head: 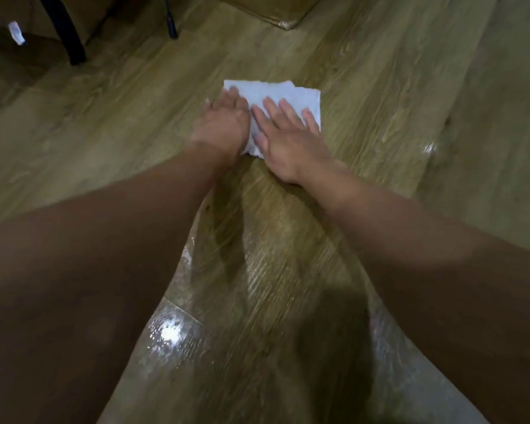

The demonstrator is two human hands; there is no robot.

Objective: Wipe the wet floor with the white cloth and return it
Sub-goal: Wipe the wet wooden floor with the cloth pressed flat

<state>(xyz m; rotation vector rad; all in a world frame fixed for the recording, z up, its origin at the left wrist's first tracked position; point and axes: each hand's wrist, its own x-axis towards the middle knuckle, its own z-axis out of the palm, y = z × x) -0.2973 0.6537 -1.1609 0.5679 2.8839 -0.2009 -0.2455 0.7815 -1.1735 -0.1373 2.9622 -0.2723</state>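
On floor [380, 87]: folded white cloth [285, 93], maybe frayed; left hand [224, 123], right hand [288, 142]: grip released.

Cloth [291, 90] partly under L hand [224, 120], R hand [288, 142]

At twelve o'clock we see the corner of a brown cardboard box [270, 7], with glossy tape [285, 24] along its lower edge. Toward eleven o'clock we find a thick black leg [66, 32], slanted. Between it and the box stands a thin black rod [171, 22]. At ten o'clock we make out a small white scrap [16, 32], too blurred to identify.
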